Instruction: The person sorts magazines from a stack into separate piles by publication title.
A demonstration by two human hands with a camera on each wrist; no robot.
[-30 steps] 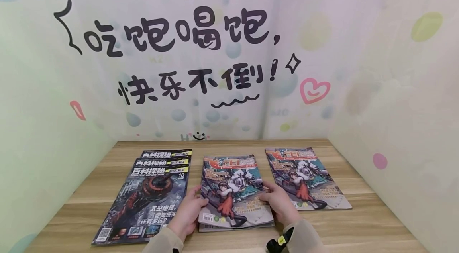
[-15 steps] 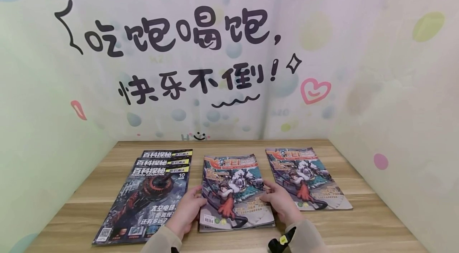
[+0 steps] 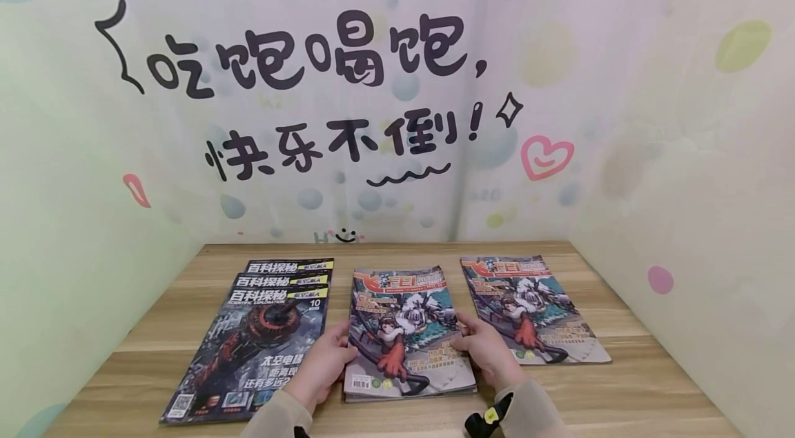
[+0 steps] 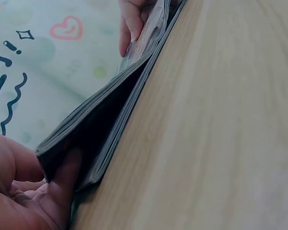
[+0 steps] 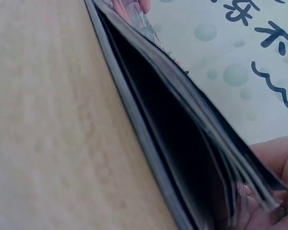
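Observation:
A comic-style magazine [image 3: 397,327], with a red-gloved figure on its cover, lies in the middle of the table over a lower magazine [image 3: 373,398]. My left hand [image 3: 321,367] pinches its left edge, and my right hand [image 3: 487,354] pinches the right edge. In the left wrist view, fingers of the left hand [image 4: 31,194] reach into a dark gap between the upper magazine [image 4: 93,106] and the lower one. The right wrist view shows a similar gap above the lower magazine [image 5: 134,115]; the right hand [image 5: 281,165] is partly hidden by fanned pages.
Three overlapping dark science magazines [image 3: 248,334] lie to the left, partly behind my left forearm. Another magazine with the same comic cover [image 3: 534,314] lies to the right. The wooden table [image 3: 652,396] meets printed curtain walls [image 3: 397,210] at the back and sides.
Almost nothing differs. Both hands keep their hold on the middle magazine, which stays in place; the view has shifted very slightly.

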